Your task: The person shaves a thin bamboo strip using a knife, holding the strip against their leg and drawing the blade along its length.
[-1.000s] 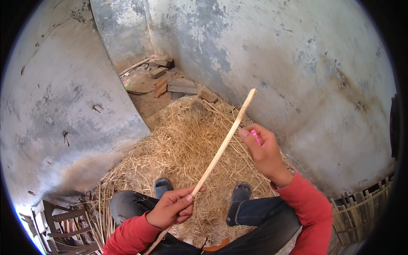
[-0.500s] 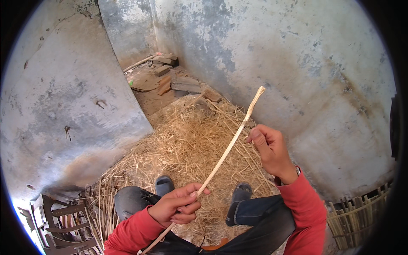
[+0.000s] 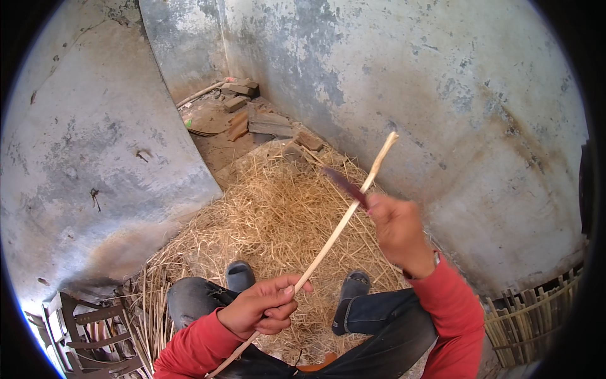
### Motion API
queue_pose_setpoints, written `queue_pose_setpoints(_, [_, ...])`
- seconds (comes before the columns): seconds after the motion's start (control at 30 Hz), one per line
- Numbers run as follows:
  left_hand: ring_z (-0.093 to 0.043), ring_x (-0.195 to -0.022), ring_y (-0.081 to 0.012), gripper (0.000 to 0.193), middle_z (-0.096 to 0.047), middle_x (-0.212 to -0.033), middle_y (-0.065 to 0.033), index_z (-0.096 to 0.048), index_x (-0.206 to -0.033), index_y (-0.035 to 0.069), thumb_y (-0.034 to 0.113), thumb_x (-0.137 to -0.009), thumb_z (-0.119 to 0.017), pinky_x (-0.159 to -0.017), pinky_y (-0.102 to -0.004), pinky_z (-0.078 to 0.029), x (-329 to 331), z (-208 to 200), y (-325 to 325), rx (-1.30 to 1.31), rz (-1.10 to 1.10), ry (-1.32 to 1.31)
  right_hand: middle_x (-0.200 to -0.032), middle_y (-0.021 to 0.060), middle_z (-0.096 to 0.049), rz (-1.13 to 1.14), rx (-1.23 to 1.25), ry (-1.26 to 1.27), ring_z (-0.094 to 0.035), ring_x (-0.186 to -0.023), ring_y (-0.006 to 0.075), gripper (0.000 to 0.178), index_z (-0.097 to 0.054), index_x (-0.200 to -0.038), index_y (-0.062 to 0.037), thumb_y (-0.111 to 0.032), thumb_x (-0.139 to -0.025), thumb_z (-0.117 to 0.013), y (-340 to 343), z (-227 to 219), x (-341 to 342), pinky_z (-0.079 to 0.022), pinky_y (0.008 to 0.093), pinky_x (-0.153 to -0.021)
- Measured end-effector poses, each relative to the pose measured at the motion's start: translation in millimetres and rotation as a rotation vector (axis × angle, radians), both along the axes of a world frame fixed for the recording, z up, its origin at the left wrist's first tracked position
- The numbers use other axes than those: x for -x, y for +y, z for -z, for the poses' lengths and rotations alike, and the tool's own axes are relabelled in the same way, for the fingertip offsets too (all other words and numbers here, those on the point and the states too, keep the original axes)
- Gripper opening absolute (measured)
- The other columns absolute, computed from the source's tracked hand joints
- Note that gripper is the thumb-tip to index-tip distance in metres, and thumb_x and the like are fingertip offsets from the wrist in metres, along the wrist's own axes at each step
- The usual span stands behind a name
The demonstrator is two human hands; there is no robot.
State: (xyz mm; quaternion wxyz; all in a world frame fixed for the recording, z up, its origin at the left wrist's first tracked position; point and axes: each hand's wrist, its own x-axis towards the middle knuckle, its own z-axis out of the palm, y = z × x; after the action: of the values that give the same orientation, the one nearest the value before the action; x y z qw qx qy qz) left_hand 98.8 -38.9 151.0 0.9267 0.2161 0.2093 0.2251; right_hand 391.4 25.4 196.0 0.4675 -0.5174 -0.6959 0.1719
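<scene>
A long, pale, stripped stick slants up to the right across my lap, its far end thicker and slightly bent. My left hand is closed round it above my left thigh, with the lower end running down past my forearm. My right hand is closed on a knife, whose dark, reddish-brown blade points up and to the left. Crossing the stick's upper part, the blade is smeared by motion; I cannot tell whether it touches the wood. The handle is hidden in my fist.
Straw-like shavings cover the floor round my slippered feet. Thin sticks lie beside a dark slatted wooden frame at lower left. A slatted stick structure stands lower right. Bricks and boards lie by the worn walls.
The knife blade has come into sight, pointing up-left across the stick, as my right hand turned. My left hand keeps its hold, and the stick has barely shifted.
</scene>
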Motion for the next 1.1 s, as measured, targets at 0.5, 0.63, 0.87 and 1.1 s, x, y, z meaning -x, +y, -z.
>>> queue_pose_setpoints(0.5, [-0.025, -0.045, -0.0041, 0.035, -0.030, -0.063, 0.0043, -0.049, -0.142, 0.004, 0.020, -0.112, -0.041, -0.041, -0.0213, -0.022, -4.6, -7.0, 3.7, -0.009, 0.005, 0.023, -0.060, 0.0206, -0.055, 0.061, -0.020, -0.042, -0.057, -0.049, 0.0304, 0.032, -0.072, -0.095, -0.0015, -0.028, -0.105, -0.056, 4.4, 6.8, -5.3, -0.045, 0.0408, -0.051])
queue_pose_setpoints(0.63, [-0.026, -0.046, -0.0038, 0.036, -0.030, -0.066, 0.0046, -0.047, -0.144, 0.005, 0.021, -0.112, -0.041, -0.041, -0.0204, -0.022, -2.4, -3.3, 6.7, -0.023, -0.022, 0.029, -0.060, 0.0203, -0.055, -0.201, 0.056, -0.078, -0.057, -0.048, 0.0296, 0.028, -0.072, -0.098, -0.0025, -0.027, -0.104, -0.059, -25.0, 14.0, 30.8, -0.044, 0.0402, -0.050])
queue_pose_setpoints(0.87, [-0.026, -0.046, -0.0035, 0.033, -0.032, -0.066, 0.0036, -0.047, -0.140, 0.005, 0.022, -0.113, -0.039, -0.040, -0.0200, -0.021, -2.4, 0.6, 3.8, 0.021, 0.048, -0.075, -0.055, 0.0040, -0.051, -0.100, 0.255, 0.251, -0.045, -0.047, 0.0112, 0.027, -0.072, -0.097, -0.0022, -0.026, -0.103, -0.061, -1.1, 0.0, -1.0, -0.034, 0.0318, -0.045])
queue_pose_setpoints(1.1, [-0.037, -0.047, -0.0066, 0.033, -0.042, -0.064, 0.0003, -0.052, -0.132, 0.000, 0.024, -0.112, -0.041, -0.044, -0.0212, -0.030, -1.1, 7.8, 2.2, -0.032, 0.082, -0.017, -0.058, -0.0093, -0.045, -0.184, 0.413, 0.537, -0.035, -0.047, 0.0012, 0.021, -0.071, -0.097, -0.0027, -0.024, -0.100, -0.069, 4.0, -12.1, -1.9, -0.026, 0.0252, -0.043])
